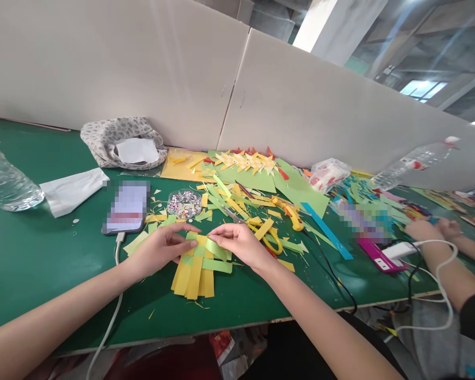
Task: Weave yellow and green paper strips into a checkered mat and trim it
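Observation:
A small woven piece of yellow and green paper strips (pixel 193 269) lies before me on the green table, its yellow ends fanning toward the front edge. My left hand (pixel 164 245) pinches its upper left part between thumb and fingers. At its upper right, my right hand (pixel 235 240) is closed on a light green paper strip (pixel 217 249), which curls up from the weave. Another green strip (pixel 217 265) sticks out to the right below it. Just beyond my right hand lie yellow-handled scissors (pixel 275 240), partly covered by paper scraps.
A phone (pixel 126 206) with a white cable lies left, beside a water bottle (pixel 10 179). Behind are a box of googly eyes (pixel 184 203), a cloth bag (pixel 122 140) and a yellow glue gun (pixel 288 211). At right, another person's hands (pixel 423 232) work near a magenta box (pixel 380 257).

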Motion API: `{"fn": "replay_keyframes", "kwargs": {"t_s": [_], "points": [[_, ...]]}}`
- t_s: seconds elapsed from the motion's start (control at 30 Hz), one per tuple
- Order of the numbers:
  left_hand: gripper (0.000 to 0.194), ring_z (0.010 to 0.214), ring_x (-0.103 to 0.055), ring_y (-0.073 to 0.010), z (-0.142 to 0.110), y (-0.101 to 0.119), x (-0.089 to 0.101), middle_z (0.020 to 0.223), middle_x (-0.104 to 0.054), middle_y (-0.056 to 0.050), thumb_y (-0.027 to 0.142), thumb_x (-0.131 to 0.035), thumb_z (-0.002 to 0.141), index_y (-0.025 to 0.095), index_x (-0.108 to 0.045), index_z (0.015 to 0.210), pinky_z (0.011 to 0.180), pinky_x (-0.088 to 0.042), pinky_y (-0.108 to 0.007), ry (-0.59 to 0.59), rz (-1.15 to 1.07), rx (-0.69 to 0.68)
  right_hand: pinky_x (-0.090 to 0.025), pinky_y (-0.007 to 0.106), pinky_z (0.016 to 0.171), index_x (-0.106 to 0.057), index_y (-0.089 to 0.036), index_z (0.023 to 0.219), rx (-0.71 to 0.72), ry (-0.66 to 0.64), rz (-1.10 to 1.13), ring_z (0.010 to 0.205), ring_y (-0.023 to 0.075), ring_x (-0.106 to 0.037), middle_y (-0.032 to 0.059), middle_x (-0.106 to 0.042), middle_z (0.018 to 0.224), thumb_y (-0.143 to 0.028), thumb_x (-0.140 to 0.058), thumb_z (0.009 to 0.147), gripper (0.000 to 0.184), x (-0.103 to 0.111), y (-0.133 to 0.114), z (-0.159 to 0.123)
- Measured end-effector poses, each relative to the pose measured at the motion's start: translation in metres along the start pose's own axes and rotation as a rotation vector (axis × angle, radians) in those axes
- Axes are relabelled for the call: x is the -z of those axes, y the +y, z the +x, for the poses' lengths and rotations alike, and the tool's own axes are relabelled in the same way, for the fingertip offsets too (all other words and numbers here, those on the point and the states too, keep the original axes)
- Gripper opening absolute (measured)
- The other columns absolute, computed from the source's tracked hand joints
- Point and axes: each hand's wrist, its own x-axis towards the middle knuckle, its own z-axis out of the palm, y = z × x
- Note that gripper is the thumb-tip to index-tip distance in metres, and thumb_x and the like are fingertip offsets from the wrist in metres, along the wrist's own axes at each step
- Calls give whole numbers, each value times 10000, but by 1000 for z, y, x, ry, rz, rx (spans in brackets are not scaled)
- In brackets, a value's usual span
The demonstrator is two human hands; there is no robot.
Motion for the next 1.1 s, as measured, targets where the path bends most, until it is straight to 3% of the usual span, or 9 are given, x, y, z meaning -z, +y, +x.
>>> {"fn": "replay_keyframes", "kwargs": {"t_s": [0.17,0.37,0.57,0.8,0.97,1.1], "points": [[383,526,-459,-98,1,-3,-1,535,-425,75,444,-629,703,230,-571,1016,503,-456,-193,30,-10,-12,-452,329,774,-685,-220,842,-35,9,32,870,204,-618,44,-685,876,-451,-625,717,270,-1,-5,-2],[382,519,-457,-99,1,-3,-1,531,-360,72,476,-570,747,223,-588,1033,514,-506,-217,19,8,-56,-481,327,708,-691,-208,809,17,17,7,763,188,-626,43,-683,789,-433,-677,659,271,-4,-2,0],[363,592,-492,-103,2,-4,1,636,-472,31,471,-543,770,208,-625,1006,551,-529,-216,39,26,-87,-477,328,719,-696,-196,767,-13,54,28,747,184,-622,46,-680,765,-410,-693,645,246,-5,-6,-1],[320,582,-529,-104,3,-4,0,631,-515,23,461,-590,737,181,-643,883,554,-530,-224,28,-31,-26,-476,329,728,-699,-195,752,-13,79,43,779,195,-623,46,-686,759,-404,-696,634,240,-7,-6,-1],[362,497,-516,-93,1,1,-1,528,-449,70,440,-656,677,194,-614,940,544,-531,-227,-53,-31,75,-470,330,719,-697,-195,739,26,65,-6,776,197,-620,46,-686,771,-397,-675,655,219,-9,-5,-2],[296,488,-511,-84,1,2,-1,533,-447,70,415,-673,658,183,-620,835,536,-517,-208,-67,-27,99,-458,327,741,-689,-199,720,66,66,-23,814,199,-615,39,-685,783,-369,-663,668,179,-10,-6,-2]]}}
